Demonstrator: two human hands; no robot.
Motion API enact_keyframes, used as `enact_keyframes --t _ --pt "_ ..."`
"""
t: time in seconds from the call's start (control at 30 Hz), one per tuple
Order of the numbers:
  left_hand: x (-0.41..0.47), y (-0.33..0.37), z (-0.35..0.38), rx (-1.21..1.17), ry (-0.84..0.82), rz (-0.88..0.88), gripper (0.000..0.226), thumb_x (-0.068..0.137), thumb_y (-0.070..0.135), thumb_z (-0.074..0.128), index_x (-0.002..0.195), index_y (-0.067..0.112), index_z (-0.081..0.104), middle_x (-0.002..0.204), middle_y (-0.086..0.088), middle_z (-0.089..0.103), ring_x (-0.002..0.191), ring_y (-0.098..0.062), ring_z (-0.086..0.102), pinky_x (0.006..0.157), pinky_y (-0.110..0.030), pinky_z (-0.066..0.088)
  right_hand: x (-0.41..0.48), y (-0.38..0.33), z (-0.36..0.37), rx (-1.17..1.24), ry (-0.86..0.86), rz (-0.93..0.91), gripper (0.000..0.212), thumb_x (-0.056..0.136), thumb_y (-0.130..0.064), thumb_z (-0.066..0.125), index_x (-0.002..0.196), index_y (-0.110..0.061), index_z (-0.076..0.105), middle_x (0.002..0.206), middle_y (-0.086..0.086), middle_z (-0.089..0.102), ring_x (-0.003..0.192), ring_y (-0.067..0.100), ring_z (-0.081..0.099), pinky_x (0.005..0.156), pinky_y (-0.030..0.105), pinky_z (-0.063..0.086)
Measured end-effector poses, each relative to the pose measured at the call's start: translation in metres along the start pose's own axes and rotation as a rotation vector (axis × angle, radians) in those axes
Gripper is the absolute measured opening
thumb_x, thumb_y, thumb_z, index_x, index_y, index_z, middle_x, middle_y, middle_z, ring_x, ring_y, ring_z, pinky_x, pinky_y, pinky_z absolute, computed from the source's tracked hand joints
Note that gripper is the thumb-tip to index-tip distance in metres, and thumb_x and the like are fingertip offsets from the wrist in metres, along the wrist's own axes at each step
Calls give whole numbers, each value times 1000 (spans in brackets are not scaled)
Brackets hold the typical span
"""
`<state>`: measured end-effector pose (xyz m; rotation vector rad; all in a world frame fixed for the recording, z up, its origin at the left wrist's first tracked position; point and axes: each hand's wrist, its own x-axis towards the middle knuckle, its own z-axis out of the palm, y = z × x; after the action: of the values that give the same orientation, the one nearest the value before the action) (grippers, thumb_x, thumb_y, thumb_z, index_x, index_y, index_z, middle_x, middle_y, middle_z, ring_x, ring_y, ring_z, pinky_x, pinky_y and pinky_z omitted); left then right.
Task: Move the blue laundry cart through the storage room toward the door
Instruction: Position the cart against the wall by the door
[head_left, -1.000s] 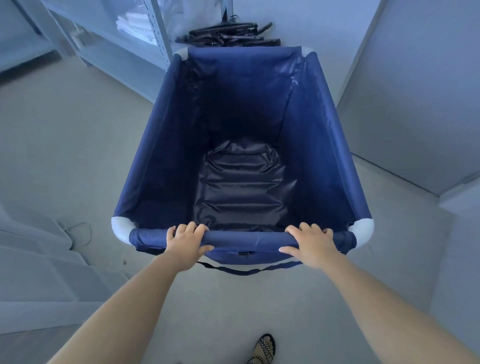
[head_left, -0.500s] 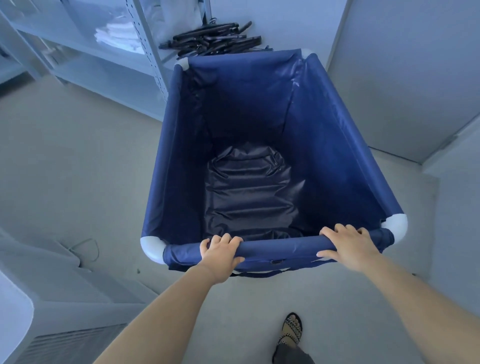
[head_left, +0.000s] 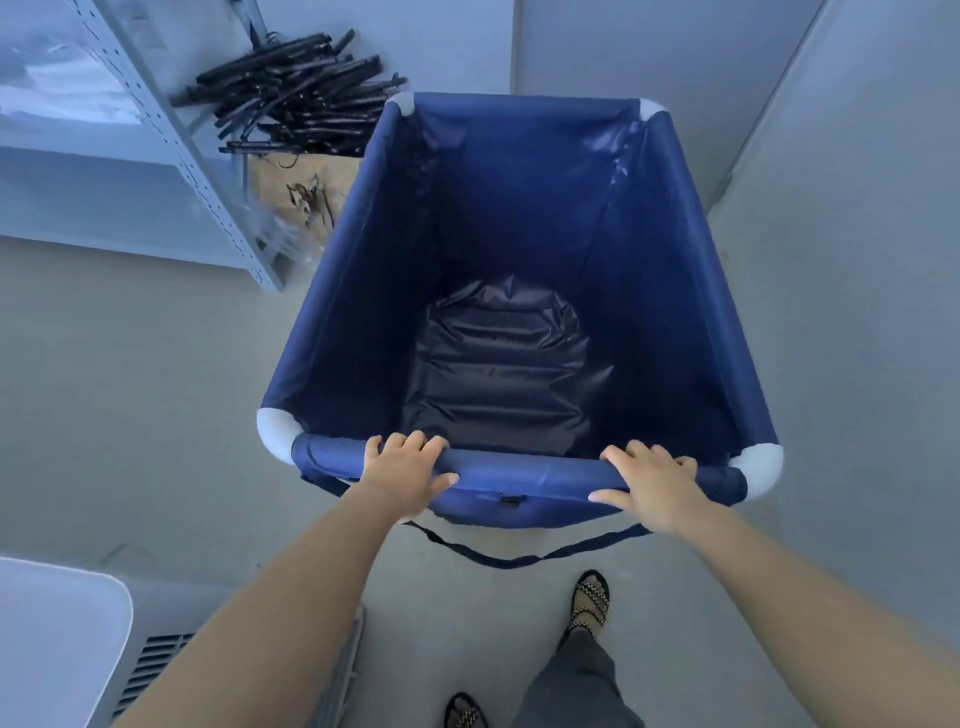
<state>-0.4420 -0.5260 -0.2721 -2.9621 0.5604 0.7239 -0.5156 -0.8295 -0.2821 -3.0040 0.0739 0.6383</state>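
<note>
The blue laundry cart (head_left: 519, 291) stands on the floor between a metal shelf (head_left: 208, 171) with black hangers (head_left: 296, 98) and a grey wall; both hands, left hand (head_left: 402, 475) and right hand (head_left: 652, 486), grasp its near rail. Mid-push, I judge; next, steer past the shelf corner
</note>
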Motion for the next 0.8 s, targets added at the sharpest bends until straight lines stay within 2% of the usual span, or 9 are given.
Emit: enact_keyframes --t 0.13,0.2,0.3,0.47,0.67,0.8 --pt "-19 -10 5 28 2 11 55 92 58 34 137 26 32 140 9 41 132 -23 32 117 -52 10 -42 -30 26 -31 175 -29 56 84 -70 39 117 -25 49 96 -2 56 86 20 52 70 33 36" --pt "-27 -16 7 66 14 26 57 91 60 35 138 27 33 140 9 41 134 -24 30 117 -55 9 -59 -46 34 -37 257 -74 54 81 -70 44 103 -22 56 79 -5 54 71 17 52 56 27 34" --pt "-35 -25 5 126 -6 72 54 91 61 35 138 35 31 138 6 42 133 -26 30 115 -57 11 -77 -67 40 -46 340 -113 47 68 -66 62 76 -20 61 56 -7 48 45 13 47 36 22 24" --pt "-31 -23 -4 173 -16 91 50 92 58 37 137 37 32 136 4 43 132 -24 30 116 -57 13 -86 -77 51 -26 422 -78 43 67 -63 66 72 -20 61 53 -7 49 42 13 46 34 20 22" --pt "-19 21 -8 166 21 109 50 91 59 36 136 37 32 133 5 45 129 -25 32 115 -56 13 -82 -29 47 -35 431 -66 46 61 -63 73 76 -21 64 55 -8 50 44 12 48 34 20 24" --pt "-10 47 -9 174 29 76 49 92 58 35 137 37 30 134 5 44 129 -25 31 115 -56 15 -75 5 45 -19 365 -98 48 73 -64 62 86 -19 62 65 -5 55 56 15 54 39 25 29"
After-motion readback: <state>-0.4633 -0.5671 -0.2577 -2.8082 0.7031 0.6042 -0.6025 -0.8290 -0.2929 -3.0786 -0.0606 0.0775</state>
